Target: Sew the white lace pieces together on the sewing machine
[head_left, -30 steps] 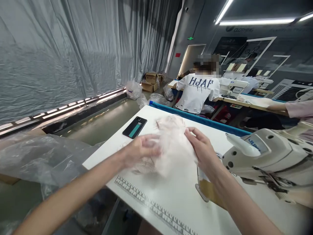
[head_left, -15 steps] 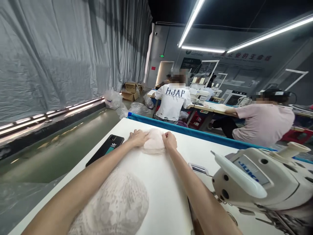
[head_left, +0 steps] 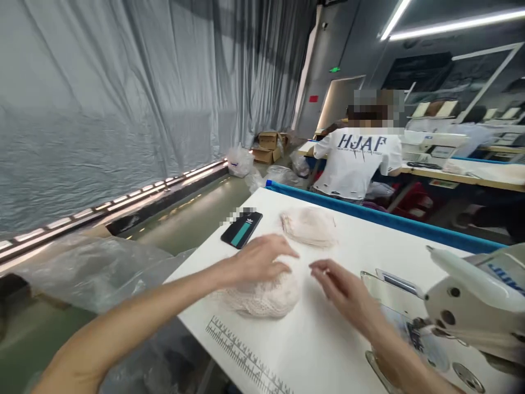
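My left hand (head_left: pixel 264 261) hangs over a rounded piece of cream lace fabric (head_left: pixel 266 302), its thumb and fingers spread with nothing visible between them. Whether it touches the lace I cannot tell. To the right, my right hand (head_left: pixel 340 285) is above the white tabletop (head_left: pixel 320 350), fingers loosely bent and slightly apart, nothing seen in them. Beyond both hands lies a flat stack of pale, thin fabric pieces (head_left: pixel 309 226), untouched.
A black phone (head_left: pixel 241 230) lies left of the stack. Printed ruler marks (head_left: pixel 246 355) run along the near edge. On the right stands a sewing machine (head_left: pixel 471 301). Blue cloth (head_left: pixel 369 216) borders the far edge. A person in a white shirt (head_left: pixel 356 161) sits ahead.
Both hands have let go of the pale stack and drawn back toward me, the left one over the lace. My view has turned left.
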Tool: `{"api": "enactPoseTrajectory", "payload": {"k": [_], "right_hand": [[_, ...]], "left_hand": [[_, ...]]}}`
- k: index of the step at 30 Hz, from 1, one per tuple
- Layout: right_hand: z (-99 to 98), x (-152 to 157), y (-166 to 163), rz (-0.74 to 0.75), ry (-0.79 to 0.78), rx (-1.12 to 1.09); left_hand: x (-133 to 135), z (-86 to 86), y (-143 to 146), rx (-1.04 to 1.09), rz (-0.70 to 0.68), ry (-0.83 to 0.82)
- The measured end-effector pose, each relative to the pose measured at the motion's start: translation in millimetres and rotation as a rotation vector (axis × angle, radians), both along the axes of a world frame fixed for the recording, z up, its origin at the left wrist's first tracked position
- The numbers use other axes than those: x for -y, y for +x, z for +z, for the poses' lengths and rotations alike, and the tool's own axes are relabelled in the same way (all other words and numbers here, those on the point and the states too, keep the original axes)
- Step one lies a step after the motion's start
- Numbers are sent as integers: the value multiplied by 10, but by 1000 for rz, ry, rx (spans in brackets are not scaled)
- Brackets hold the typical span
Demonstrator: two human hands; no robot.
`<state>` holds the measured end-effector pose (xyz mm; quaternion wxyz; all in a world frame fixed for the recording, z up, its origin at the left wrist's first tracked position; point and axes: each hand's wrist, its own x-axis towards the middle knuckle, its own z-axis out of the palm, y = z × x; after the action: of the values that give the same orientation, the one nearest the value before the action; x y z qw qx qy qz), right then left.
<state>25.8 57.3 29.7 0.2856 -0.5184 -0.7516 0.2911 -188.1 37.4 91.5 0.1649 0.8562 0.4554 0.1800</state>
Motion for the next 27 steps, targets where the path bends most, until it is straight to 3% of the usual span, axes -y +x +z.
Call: {"api": "enactPoseTrajectory", "payload": {"k": [3, 8, 16, 22, 27], "right_hand": [[-86, 368, -91, 142, 8, 7], [-123, 459, -262, 105, 33, 24], [31, 362, -315, 42, -52, -48], [138, 464, -348, 139, -266, -187], [134, 569, -354, 182, -278, -232]], "left_hand": [[414, -157, -56, 8, -17, -15], [480, -403, -17, 46, 62, 79], [544, -402, 102, 235, 129, 35], [514, -392, 47, 455, 204, -66], [499, -370, -7, 634, 262, -196]]}}
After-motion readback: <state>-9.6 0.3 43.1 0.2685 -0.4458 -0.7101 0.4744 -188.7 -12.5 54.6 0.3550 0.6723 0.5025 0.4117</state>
